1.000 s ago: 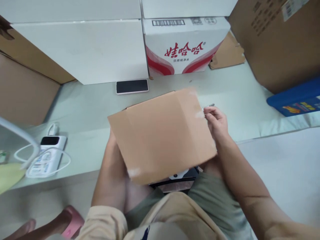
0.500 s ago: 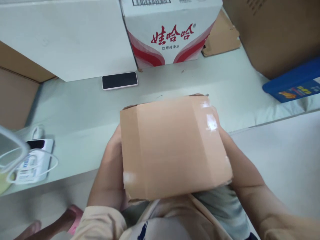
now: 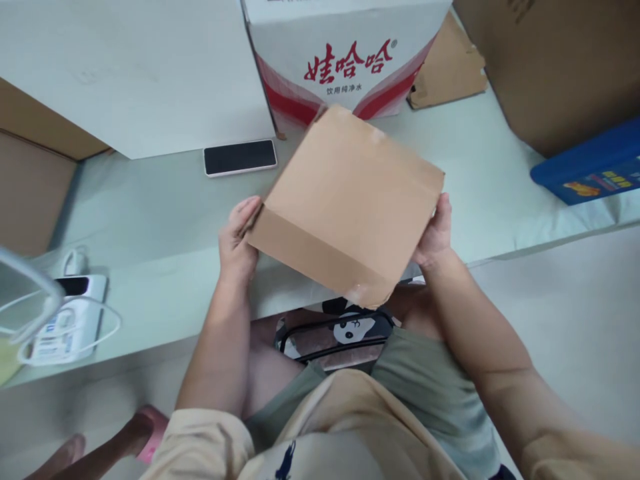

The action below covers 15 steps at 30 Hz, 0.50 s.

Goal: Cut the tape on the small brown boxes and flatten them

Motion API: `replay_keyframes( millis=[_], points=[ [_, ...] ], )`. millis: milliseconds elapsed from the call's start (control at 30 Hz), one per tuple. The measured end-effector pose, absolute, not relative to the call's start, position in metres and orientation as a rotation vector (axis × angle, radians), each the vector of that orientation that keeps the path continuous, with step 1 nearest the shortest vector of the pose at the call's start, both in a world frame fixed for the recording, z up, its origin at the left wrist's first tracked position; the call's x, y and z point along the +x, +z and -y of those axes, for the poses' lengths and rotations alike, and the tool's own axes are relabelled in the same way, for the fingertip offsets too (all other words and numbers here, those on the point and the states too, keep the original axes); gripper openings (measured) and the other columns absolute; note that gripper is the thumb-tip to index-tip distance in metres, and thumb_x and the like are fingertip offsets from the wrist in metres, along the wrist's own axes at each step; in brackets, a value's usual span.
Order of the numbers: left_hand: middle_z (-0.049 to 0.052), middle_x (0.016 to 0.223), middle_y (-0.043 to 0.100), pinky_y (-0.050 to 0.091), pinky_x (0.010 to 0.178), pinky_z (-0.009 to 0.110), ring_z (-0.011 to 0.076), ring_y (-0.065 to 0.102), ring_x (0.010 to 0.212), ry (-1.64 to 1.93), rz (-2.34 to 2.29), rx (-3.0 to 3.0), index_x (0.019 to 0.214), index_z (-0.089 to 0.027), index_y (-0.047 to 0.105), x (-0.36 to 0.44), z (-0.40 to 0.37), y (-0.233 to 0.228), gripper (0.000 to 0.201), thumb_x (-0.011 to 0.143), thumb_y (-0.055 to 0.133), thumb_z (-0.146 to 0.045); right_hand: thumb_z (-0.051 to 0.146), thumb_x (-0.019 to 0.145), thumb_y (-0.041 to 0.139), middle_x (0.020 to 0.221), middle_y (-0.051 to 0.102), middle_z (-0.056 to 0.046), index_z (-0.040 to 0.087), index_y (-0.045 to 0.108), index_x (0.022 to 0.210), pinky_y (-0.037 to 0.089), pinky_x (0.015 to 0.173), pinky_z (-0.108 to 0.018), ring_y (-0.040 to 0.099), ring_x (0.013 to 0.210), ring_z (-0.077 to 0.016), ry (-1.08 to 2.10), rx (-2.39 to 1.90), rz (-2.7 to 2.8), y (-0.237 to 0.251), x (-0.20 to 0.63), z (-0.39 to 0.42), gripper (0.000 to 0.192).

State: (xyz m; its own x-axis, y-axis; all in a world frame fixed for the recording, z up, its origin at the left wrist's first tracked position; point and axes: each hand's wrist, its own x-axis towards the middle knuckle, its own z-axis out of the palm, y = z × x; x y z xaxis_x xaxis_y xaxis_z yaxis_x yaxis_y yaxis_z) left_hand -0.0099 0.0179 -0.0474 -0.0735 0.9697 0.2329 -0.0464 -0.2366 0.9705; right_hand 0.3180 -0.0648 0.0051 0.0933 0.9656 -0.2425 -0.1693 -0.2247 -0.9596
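Note:
A brown cardboard box (image 3: 350, 200) is held up between my two hands over the front of the table, turned at an angle. My left hand (image 3: 241, 233) grips its left corner, thumb on top and fingers partly hidden behind. On the right side, my right hand (image 3: 436, 230) is closed around the box's edge, with most fingers out of sight underneath. Bits of shiny clear tape show on its top and near corner. A phone with a dark screen (image 3: 240, 158) lies on the table beyond my left hand.
Behind the box stand a white carton with red lettering (image 3: 345, 67) and a large white box (image 3: 150, 80). A blue package (image 3: 590, 167) sits at right. At left, a white power strip (image 3: 70, 327) carries cables. Another person's foot in a pink shoe (image 3: 153, 430) shows below the table (image 3: 165, 293).
The box has moved away from my body, towards the white carton, and rotated clockwise. Both hands have come into clearer view at its sides, and a panda-patterned item shows below.

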Motion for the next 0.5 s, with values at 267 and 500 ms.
replay_keyframes(
  millis=[267,500],
  points=[
    [0.005,0.142,0.064,0.039,0.125,0.053,0.035,0.054,0.14,1.23,-1.078,1.46,0.105,-0.03,0.082,-0.028,-0.014,-0.037,0.036,0.07,0.073,-0.031,0.059,0.063,0.079,0.106,0.077,-0.01,0.024,0.066,0.107,0.062,0.093,-0.054,0.072,0.108,-0.0351,1.391,-1.439,0.636,-0.004,0.328,0.066,0.057],
    [0.005,0.127,0.068,0.059,0.09,0.038,0.0274,0.067,0.113,1.468,-0.897,0.945,0.105,-0.029,0.075,-0.027,-0.009,-0.02,0.041,0.066,0.07,-0.037,0.051,0.071,0.075,0.095,0.077,-0.007,0.025,0.068,0.1,0.067,0.083,-0.051,0.075,0.1,-0.0314,1.187,-1.341,0.588,0.007,0.338,0.086,0.04]
  ],
)
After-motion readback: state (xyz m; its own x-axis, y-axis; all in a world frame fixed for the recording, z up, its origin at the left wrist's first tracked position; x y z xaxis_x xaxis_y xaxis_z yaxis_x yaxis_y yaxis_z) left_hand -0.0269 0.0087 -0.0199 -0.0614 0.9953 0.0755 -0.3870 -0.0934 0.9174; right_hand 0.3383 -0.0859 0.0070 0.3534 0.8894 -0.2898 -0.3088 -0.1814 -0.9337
